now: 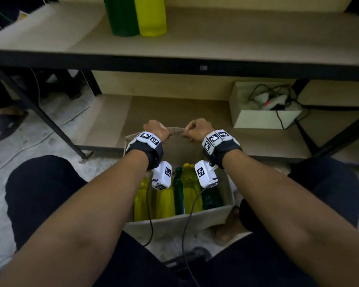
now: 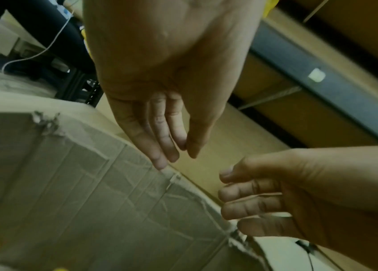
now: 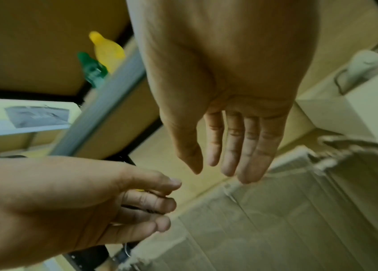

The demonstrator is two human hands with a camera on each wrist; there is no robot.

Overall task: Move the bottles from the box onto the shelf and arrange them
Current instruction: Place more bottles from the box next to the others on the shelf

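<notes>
An open brown cardboard box (image 1: pixel 174 223) is set on the floor before a beige-boarded, dark-framed metal shelf (image 1: pixel 216 38). Yellow plastic bottles (image 1: pixel 190 189) and dark green plastic bottles (image 1: pixel 178 191) are stood upright inside it. One green bottle (image 1: pixel 120 16) and one yellow bottle (image 1: pixel 150 16) are stood touching on the shelf.

The brown cardboard box (image 1: pixel 174 224) looks matt and rough, with creased walls and torn, ragged edges (the far flap (image 2: pixel 90 192) is full of wrinkles). The yellow and green plastic bottles (image 1: pixel 168 199) inside it look smooth and shiny. The pale wooden shelf board (image 1: pixel 216 38) is flat and dull, and its dark metal front rail (image 1: pixel 133 63) looks smooth. The grey floor (image 1: pixel 39 137) looks rough and speckled.
</notes>
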